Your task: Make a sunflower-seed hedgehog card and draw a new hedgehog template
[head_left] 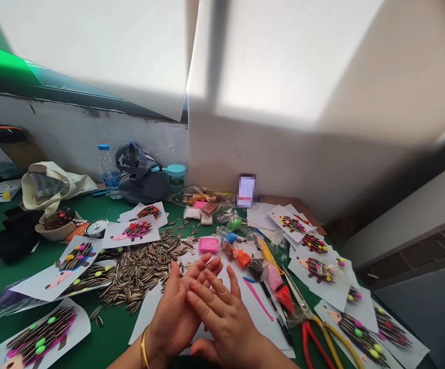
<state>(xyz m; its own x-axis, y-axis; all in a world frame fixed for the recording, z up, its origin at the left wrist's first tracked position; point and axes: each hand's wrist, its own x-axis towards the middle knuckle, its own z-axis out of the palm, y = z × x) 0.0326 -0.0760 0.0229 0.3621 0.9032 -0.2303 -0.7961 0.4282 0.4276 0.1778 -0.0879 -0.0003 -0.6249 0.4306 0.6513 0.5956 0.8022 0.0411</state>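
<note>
My left hand (174,312) is turned palm up, fingers stretched out, with a gold bangle at the wrist. Across its palm and fingers lies my right hand (226,318), palm down, its fingers straight too. Whether anything sits between the palms is hidden. Beneath both hands is a white paper sheet (147,318). A heap of striped sunflower seeds (138,269) spreads to the left. Just beyond my fingertips are a pink clay block (208,245) and bagged orange clay (241,258). A pink modelling tool (259,300) and a black pen (278,318) lie right of my right hand.
Hedgehog pictures with seed spines lie on both sides, including one at lower left (45,333) and one at right (318,269). Scissors (303,307) and pliers with red handles (310,343) rest at right. A bottle (109,174), a dark bag (143,179) and a phone (246,190) stand behind.
</note>
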